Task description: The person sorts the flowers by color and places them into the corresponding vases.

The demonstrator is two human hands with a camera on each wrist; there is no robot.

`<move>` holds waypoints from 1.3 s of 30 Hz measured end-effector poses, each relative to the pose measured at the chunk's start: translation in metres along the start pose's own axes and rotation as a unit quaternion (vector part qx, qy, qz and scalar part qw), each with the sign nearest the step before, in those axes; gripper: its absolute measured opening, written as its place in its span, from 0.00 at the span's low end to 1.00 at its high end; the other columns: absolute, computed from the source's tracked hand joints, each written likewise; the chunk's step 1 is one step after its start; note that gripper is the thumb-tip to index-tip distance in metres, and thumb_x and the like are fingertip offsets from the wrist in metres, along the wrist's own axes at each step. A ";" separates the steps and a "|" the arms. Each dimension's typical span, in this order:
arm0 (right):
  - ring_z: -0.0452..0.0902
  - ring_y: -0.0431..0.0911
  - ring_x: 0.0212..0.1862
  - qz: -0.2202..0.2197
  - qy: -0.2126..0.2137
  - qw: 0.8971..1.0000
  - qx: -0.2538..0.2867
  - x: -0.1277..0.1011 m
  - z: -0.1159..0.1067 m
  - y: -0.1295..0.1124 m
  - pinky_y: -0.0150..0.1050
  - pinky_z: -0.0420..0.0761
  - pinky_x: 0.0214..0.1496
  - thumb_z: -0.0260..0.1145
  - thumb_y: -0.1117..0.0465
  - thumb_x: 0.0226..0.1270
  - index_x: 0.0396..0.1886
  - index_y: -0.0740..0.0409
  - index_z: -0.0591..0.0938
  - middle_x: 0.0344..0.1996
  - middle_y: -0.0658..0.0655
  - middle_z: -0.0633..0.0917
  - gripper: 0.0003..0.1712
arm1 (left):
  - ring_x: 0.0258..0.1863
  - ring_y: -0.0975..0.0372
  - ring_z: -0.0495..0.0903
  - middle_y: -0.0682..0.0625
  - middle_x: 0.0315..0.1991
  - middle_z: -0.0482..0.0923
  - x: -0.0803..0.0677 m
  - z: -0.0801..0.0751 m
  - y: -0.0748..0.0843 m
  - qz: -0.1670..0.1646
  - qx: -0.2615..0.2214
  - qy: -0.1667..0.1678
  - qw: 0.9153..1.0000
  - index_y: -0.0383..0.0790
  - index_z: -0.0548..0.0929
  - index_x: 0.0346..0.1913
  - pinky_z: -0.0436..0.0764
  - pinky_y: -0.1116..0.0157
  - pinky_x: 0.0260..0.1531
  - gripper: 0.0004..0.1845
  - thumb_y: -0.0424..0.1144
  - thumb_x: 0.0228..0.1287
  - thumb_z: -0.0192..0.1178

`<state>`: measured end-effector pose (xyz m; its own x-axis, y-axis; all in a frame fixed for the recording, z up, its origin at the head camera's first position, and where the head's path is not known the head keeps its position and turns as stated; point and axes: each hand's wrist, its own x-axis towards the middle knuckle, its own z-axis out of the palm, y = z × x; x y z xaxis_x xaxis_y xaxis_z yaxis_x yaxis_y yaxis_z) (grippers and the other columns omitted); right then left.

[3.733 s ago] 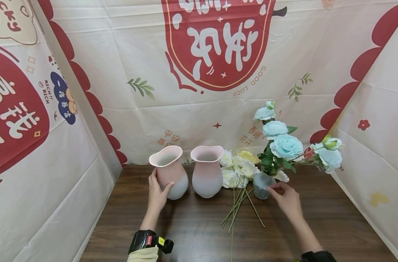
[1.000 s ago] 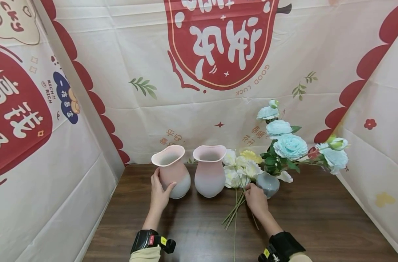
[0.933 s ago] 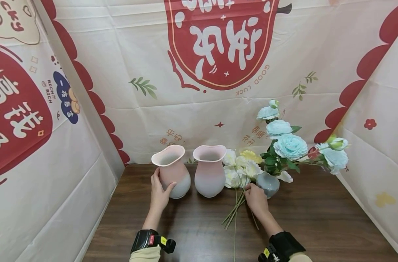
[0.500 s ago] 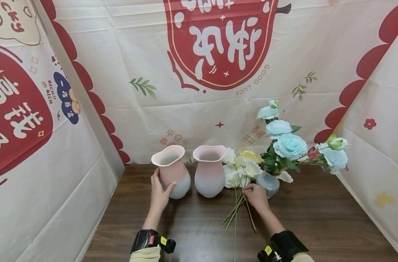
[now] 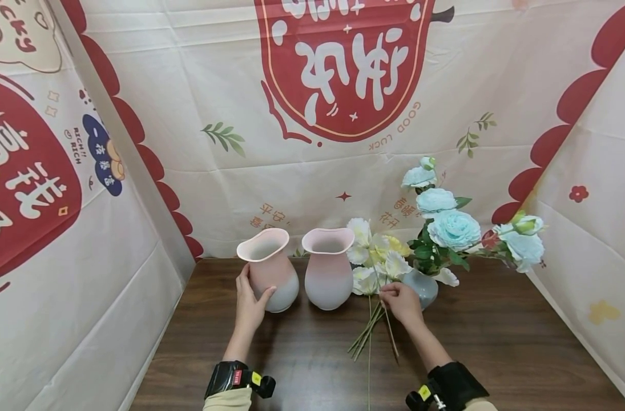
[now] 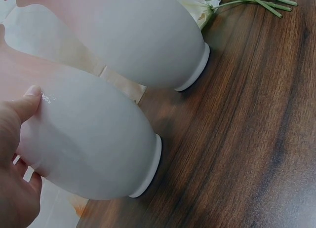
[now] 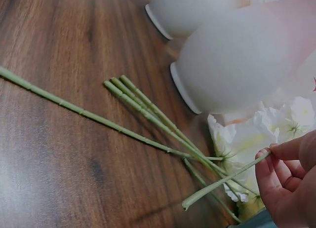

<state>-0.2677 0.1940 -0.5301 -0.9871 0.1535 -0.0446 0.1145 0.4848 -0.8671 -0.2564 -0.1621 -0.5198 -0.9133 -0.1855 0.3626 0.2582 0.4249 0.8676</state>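
My left hand (image 5: 250, 297) grips the side of the left pink-and-white vase (image 5: 267, 268), which stands upright on the table; its thumb lies on the vase's belly (image 6: 94, 149). A matching second vase (image 5: 327, 275) stands just to the right. My right hand (image 5: 389, 292) pinches one green stem (image 7: 222, 181) between thumb and fingers, with the cut end off the wood. That stem's white flower (image 5: 360, 231) stands above the pile of white and yellow flowers (image 5: 379, 268). Other loose stems (image 5: 367, 331) lie flat.
A small grey-blue vase (image 5: 424, 286) with pale blue roses (image 5: 452, 228) stands just right of my right hand. Printed cloth walls close in the back and both sides of the dark wooden table (image 5: 497, 342).
My right hand moved from the small blue vase to the flower pile, pinched one stem and raised it; its white flower has risen above the others. The left hand stayed on its vase.
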 end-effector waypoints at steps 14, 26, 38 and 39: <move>0.78 0.40 0.29 -0.041 0.020 0.999 -0.010 -0.001 -0.012 -0.028 0.31 0.75 0.31 0.64 0.64 0.69 0.46 0.69 0.83 0.35 0.63 0.87 0.12 | 0.72 0.41 0.60 0.31 0.68 0.58 0.000 0.000 -0.001 0.007 0.003 0.003 1.000 0.32 0.53 0.76 0.60 0.44 0.72 0.47 0.37 0.59 0.70; 0.74 0.32 0.26 -0.114 0.058 0.992 -0.006 -0.002 -0.016 -0.055 0.26 0.75 0.31 0.67 0.67 0.67 0.41 0.68 0.85 0.31 0.63 0.87 0.08 | 0.72 0.41 0.60 0.30 0.68 0.59 0.000 0.000 0.000 0.010 0.001 0.008 1.000 0.31 0.54 0.75 0.60 0.45 0.72 0.47 0.36 0.59 0.71; 0.75 0.27 0.28 -0.166 0.087 0.981 0.043 -0.009 -0.028 -0.080 0.22 0.77 0.32 0.67 0.69 0.66 0.41 0.70 0.84 0.34 0.67 0.86 0.07 | 0.70 0.40 0.61 0.29 0.67 0.59 -0.001 0.000 -0.001 0.020 0.012 0.009 1.000 0.31 0.54 0.75 0.60 0.43 0.70 0.47 0.36 0.59 0.70; 0.75 0.27 0.28 -0.170 0.088 0.980 0.049 -0.010 -0.029 -0.083 0.21 0.77 0.32 0.67 0.69 0.66 0.41 0.70 0.84 0.34 0.68 0.86 0.07 | 0.70 0.40 0.61 0.29 0.67 0.59 -0.002 0.000 -0.001 0.019 0.012 0.009 1.000 0.31 0.54 0.75 0.60 0.43 0.70 0.47 0.36 0.59 0.70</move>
<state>-0.2637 0.1775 -0.4434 -0.9310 0.1485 0.3334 -0.2364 0.4507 -0.8608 -0.2553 -0.1623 -0.5215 -0.8970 -0.1845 0.4017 0.2849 0.4537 0.8444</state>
